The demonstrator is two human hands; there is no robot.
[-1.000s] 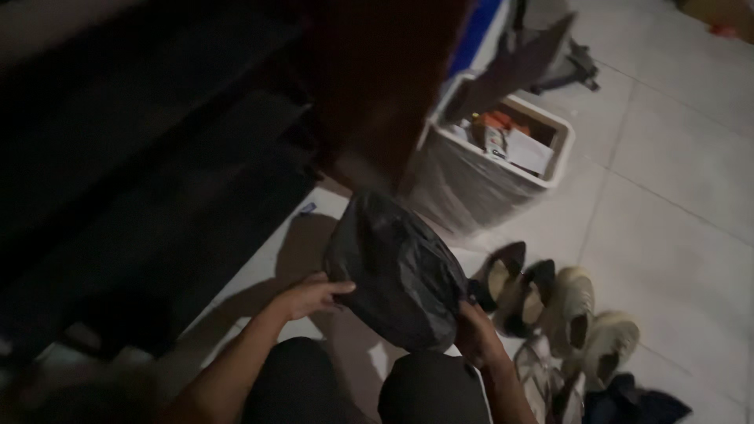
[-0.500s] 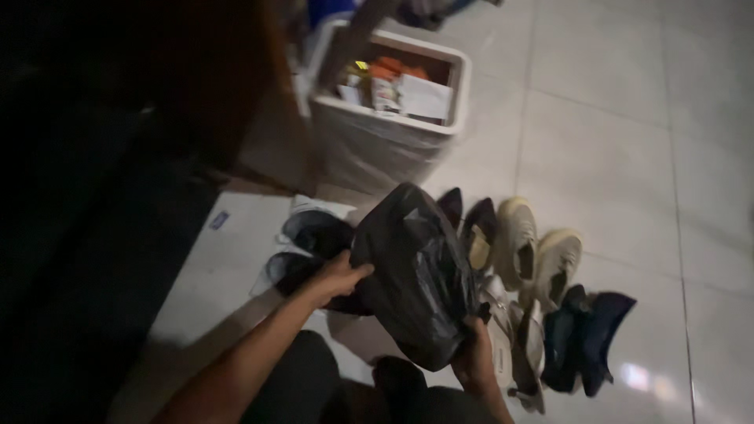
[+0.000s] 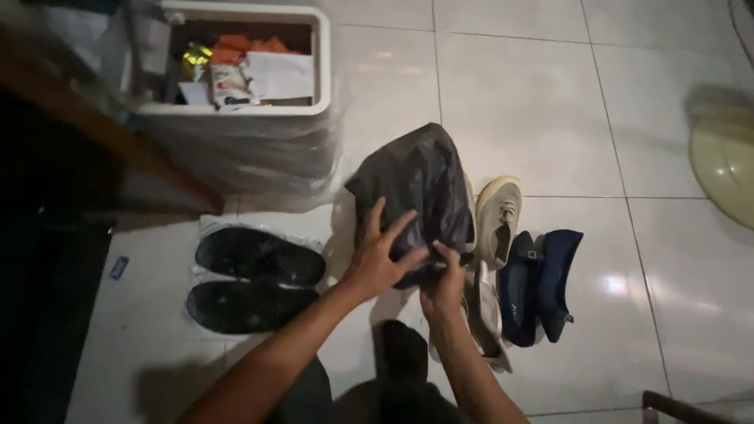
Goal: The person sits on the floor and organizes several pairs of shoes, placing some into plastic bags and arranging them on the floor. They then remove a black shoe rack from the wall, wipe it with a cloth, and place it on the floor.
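Roughly, measured from the black plastic bag:

Bag: a bulging black plastic bag [image 3: 420,192] is held up over the tiled floor [image 3: 510,86], its lower end pinched between both hands; what is inside cannot be seen.

Left hand: the left hand [image 3: 377,255] lies spread against the bag's near left side, fingers splayed and only lightly curled, pressing on the plastic more than gripping it.

Right hand: the right hand [image 3: 442,281] is at the bag's bottom edge, fingers closed on a gathered fold of plastic.

Right of the bag: a cream lace-up shoe [image 3: 499,216] lies just beside it, partly covered by it, and beyond that a pair of dark blue flat shoes [image 3: 538,283].

Below the bag: pale strappy sandals [image 3: 485,318] lie near the right wrist, partly hidden.

Left of the bag: two black shoes [image 3: 255,279] lie side by side on a sheet of clear plastic, well apart from the hands.

Up and left of the bag: a white bin [image 3: 243,110] with a clear liner holds orange packets and paper.

Progress: judging by the grip, the bag is in hand and off the floor but not yet opened or set down; the shoes on the floor lie untouched, so the handling of the bag looks to be mid-way.
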